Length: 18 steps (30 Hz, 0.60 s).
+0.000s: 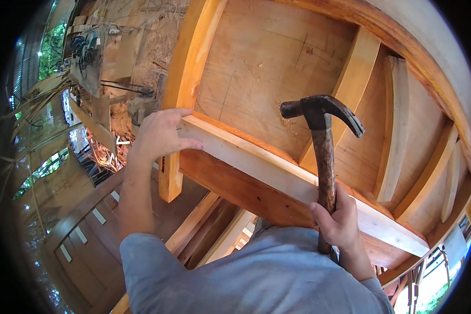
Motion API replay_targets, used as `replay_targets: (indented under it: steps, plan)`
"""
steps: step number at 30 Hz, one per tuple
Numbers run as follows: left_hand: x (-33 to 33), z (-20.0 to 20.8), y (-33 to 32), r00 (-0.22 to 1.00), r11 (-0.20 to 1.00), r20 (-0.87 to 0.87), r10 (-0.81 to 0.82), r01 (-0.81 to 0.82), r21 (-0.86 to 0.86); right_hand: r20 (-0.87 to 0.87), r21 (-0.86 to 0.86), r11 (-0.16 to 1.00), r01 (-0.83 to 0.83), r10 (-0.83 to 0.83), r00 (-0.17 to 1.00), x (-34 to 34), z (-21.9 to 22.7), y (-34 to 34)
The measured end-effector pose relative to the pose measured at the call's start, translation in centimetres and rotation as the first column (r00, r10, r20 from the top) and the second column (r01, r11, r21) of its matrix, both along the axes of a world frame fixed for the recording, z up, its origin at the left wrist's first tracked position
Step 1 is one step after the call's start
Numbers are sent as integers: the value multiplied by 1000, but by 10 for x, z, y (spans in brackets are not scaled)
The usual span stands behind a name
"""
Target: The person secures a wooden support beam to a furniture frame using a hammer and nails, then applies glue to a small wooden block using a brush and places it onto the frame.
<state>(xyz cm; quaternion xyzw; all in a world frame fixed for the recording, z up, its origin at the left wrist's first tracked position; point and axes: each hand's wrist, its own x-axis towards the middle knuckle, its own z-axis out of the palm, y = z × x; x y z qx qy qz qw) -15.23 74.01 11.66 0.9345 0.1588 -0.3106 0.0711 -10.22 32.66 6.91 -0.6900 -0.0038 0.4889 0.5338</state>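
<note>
My right hand grips the wooden handle of a dark claw hammer, whose head is raised above a pale wooden strip. That strip lies along the near edge of a large wooden frame with a plywood panel inside it. My left hand rests on the strip's left end at the frame's corner, with fingers pressed on the wood. Sawdust lies on the panel near the hammer head.
Pale battens cross the panel on the right. An upright post forms the frame's left side. Loose planks lie below the frame. Scrap wood and cables pile up at the far left.
</note>
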Motion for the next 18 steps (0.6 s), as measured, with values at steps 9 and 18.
replay_targets:
  steps: [9, 18]
  plan:
    - [-5, 3, -16, 998, 999, 44, 49, -50, 20, -16, 64, 998, 9, -8, 1000, 7, 4, 3]
    - [-71, -48, -31, 483, 856, 804, 348, -513, -62, 82, 109, 992, -65, 56, 995, 8, 18, 20]
